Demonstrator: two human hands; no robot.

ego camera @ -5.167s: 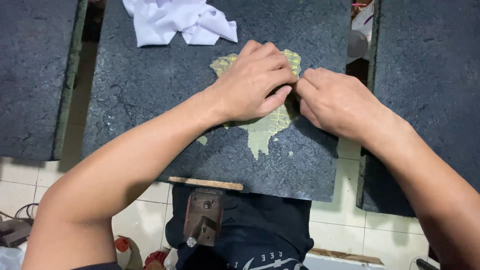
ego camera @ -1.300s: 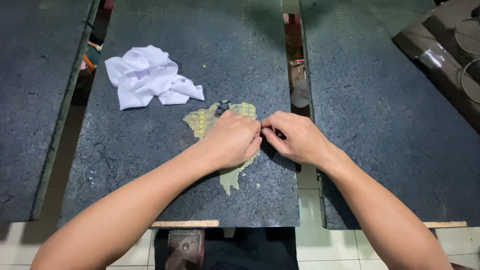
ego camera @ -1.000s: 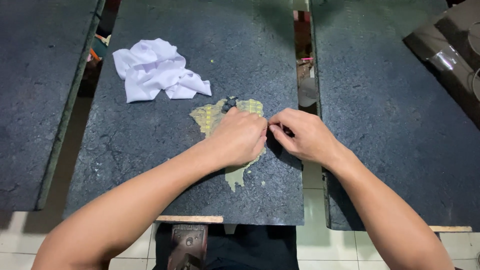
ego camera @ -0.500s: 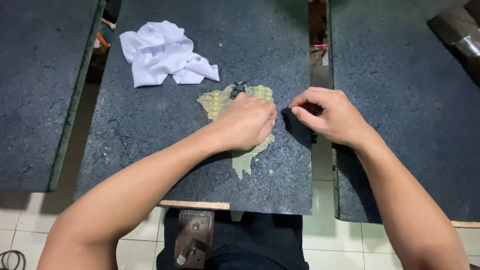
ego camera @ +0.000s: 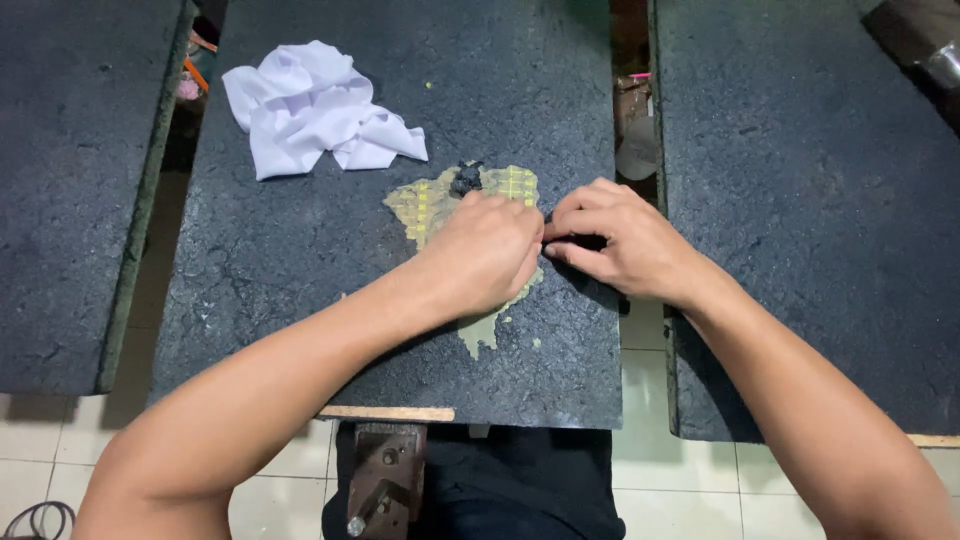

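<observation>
A thin yellow-green patch with a grid pattern lies flat on the middle dark speckled board. A small black lump sits at the patch's top edge. My left hand lies on the patch with its fingers curled, pressing it down and hiding its middle. My right hand meets it from the right, thumb and fingers pinched together at the patch's right edge. What is between those fingertips is dark and too small to make out.
A crumpled white cloth lies at the board's far left. Matching dark boards stand to the left and right, with narrow gaps between. A metal bracket sits under the middle board's near edge, over white floor tiles.
Over five seconds both hands stayed on the patch. In the last half second my right hand slid left, closing up against the left hand's fingertips.
</observation>
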